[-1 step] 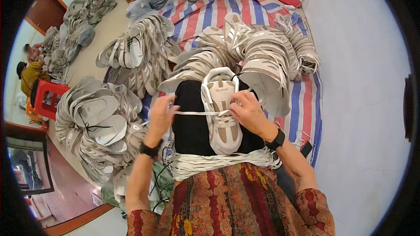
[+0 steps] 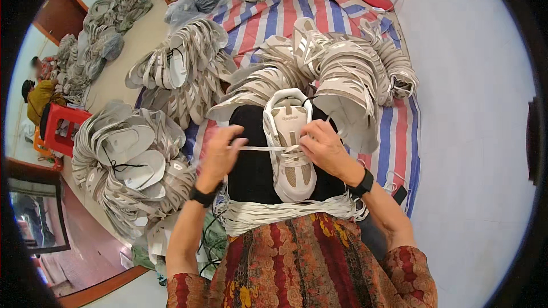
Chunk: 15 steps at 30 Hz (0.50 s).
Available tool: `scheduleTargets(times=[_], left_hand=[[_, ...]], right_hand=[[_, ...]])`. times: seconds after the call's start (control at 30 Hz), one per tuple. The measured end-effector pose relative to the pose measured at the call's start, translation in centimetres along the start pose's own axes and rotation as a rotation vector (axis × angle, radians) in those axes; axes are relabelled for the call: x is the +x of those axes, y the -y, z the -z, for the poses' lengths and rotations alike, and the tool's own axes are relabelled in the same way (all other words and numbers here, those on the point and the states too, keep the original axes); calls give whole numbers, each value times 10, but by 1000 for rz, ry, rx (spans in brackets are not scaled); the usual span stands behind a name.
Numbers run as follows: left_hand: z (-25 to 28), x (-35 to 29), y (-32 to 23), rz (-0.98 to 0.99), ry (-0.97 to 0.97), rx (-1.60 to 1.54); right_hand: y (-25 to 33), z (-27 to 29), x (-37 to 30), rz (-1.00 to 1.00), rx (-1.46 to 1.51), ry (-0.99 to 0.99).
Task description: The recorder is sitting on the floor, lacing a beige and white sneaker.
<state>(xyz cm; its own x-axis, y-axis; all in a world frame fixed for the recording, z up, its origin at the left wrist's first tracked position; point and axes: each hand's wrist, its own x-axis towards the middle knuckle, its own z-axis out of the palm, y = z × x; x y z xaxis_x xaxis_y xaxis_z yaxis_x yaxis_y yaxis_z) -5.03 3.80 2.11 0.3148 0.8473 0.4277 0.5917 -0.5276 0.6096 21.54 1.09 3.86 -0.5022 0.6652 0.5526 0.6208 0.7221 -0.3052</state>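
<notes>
A beige and white shoe upper [image 2: 295,184] rests on a black pad [image 2: 246,177] over my lap, its toe pointing toward me. My left hand [image 2: 221,151], left of it, is closed in a pinch on a white shoelace [image 2: 261,148], which runs taut across to the upper's eyelets. At the eyelets' right side, my right hand [image 2: 321,142] has its fingers closed on the lace; its fingertips partly hide the lace there. A thick bundle of white laces [image 2: 285,210] lies across my lap at the pad's near edge.
Nested shoe uppers [image 2: 349,71] curve round the pad's far side on a striped sheet [image 2: 394,154]. More bundles [image 2: 131,148] stand at the left. A red stool [image 2: 61,128] is beyond them, near another person [image 2: 40,100]. A white wall [image 2: 468,137] borders the right.
My left hand has moved slightly right, toward the shoe upper, with the lace still between its fingers. The right hand and the upper have barely shifted.
</notes>
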Motion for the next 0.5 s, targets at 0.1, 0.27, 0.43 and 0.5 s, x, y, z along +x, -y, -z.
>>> scheduleTargets(times=[0.1, 0.27, 0.43, 0.5], left_hand=[[-28, 9, -28, 20, 307, -87], [-29, 21, -30, 155, 494, -34], [-27, 17, -24, 181, 370, -200], [-27, 11, -20, 170, 333, -163]], right_hand=[[4, 7, -9, -250, 365, 170], [-11, 11, -7, -497, 570, 295], [-20, 0, -11, -752, 888, 163], [-30, -7, -22, -830, 994, 154]])
